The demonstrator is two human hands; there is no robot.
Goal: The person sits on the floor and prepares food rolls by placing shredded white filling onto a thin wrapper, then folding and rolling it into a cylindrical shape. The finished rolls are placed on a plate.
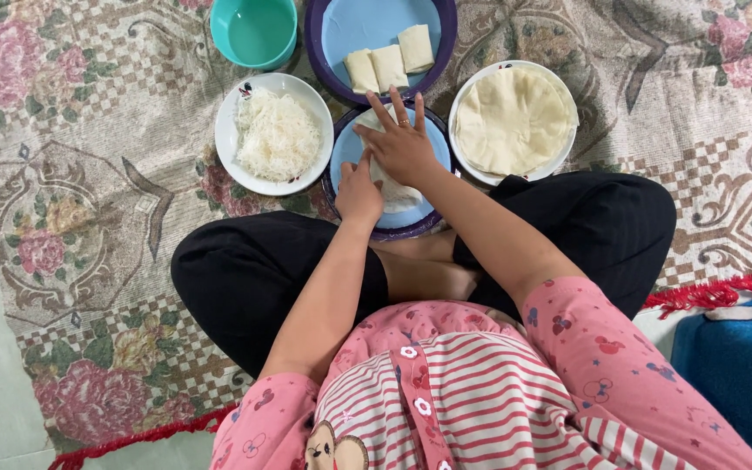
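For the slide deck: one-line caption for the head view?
Both hands press a wrapper on a blue plate, between noodles and stacked wrappers.

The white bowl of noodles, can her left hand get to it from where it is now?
Probably yes. The left hand rests on the near blue plate, right beside the noodle bowl, with nothing between them.

wrapper (pixel 396 193) mostly hidden under both hands, teal bowl (pixel 255 30) cut off by top edge
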